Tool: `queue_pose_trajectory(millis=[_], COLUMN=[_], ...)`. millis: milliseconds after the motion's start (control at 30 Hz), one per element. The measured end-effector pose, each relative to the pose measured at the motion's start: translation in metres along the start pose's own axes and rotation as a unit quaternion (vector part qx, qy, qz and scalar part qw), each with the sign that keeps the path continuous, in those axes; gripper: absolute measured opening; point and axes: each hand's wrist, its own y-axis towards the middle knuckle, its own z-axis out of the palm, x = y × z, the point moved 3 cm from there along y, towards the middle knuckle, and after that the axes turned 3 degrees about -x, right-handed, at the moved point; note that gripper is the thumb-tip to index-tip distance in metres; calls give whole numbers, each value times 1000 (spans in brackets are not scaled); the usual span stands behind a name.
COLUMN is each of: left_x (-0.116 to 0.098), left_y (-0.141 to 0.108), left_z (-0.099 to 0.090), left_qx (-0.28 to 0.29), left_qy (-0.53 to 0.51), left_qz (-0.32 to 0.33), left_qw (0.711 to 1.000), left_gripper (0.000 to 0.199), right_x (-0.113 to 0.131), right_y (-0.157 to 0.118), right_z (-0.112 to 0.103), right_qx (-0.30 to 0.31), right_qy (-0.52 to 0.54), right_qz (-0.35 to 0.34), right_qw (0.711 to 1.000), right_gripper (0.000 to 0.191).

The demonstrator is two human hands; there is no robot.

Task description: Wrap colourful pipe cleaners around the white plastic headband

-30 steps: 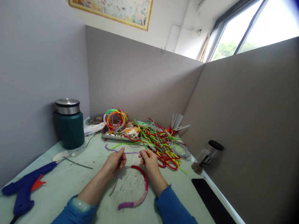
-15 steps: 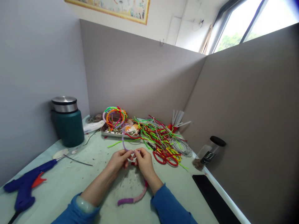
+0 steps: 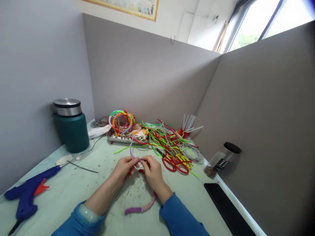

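Note:
Between my hands is a thin purple pipe cleaner point(image 3: 131, 149), its free end curving up and away toward the tray. My left hand point(image 3: 126, 167) pinches it between thumb and fingertips. Close beside, nearly touching, my right hand point(image 3: 152, 170) pinches the same pipe cleaner. Below them on the table lies a curved fuzzy strip point(image 3: 147, 206) in purple, pink and red; my right wrist hides part of it. Red-handled scissors point(image 3: 175, 166) rest to the right of my right hand, their blades partly under pipe cleaners.
A metal tray point(image 3: 128, 140) holds shells and coloured rings point(image 3: 121, 122). Beside it lies a heap of pipe cleaners point(image 3: 164, 136). At left are a teal flask point(image 3: 71, 131) and a blue glue gun point(image 3: 28, 191). A clear jar point(image 3: 219, 162) and a black slab point(image 3: 227, 206) lie right.
Both hands stay pinched on the purple pipe cleaner with only slight finger movement. The whole view has shifted a little.

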Motion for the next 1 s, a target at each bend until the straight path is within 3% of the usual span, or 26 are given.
queue_pose_trajectory(millis=[233,300,367,433,533,567,600,633,667,800,867,933,1000], left_x=[0,-1,-5,-12,-23,-25,-27,-27,-27,-18,-14,-11,-10], left_y=[2,1,-1,-4,-10,-11,-11,-11,-10,-4,-2,-1,-1], left_z=[-2,-1,1,3,6,7,7,6,4,-2,-3,-2,-1], left_qx=[-3,2,10,24,58,65,62,52,38,-21,-31,-29,-19], left_qy=[-37,-29,-14,13,50,52,49,44,35,-42,-93,-130,-147], left_qz=[11,15,34,70,132,141,145,143,137,69,30,9,-4], left_qw=[999,999,999,997,988,987,986,987,989,997,995,991,989], left_gripper=[33,32,31,29,27,27,27,27,27,30,29,29,29], right_x=[4,2,-3,-10,-9,-7,-5,-4,-4,-7,-3,3,8], right_y=[-1,0,2,3,0,-2,-2,-2,-1,6,7,5,3], right_z=[-1,0,0,2,7,8,8,8,8,3,-2,-4,-4], right_qx=[-2,-10,0,56,220,262,285,285,264,67,-1,-20,-14], right_qy=[8,42,122,255,442,475,493,497,490,324,188,75,9], right_qz=[11,46,131,259,419,441,447,437,416,255,143,35,-30], right_qw=[1000,998,984,930,762,715,691,693,719,909,972,996,999], right_gripper=[17,16,17,17,13,12,11,12,13,19,17,14,13])
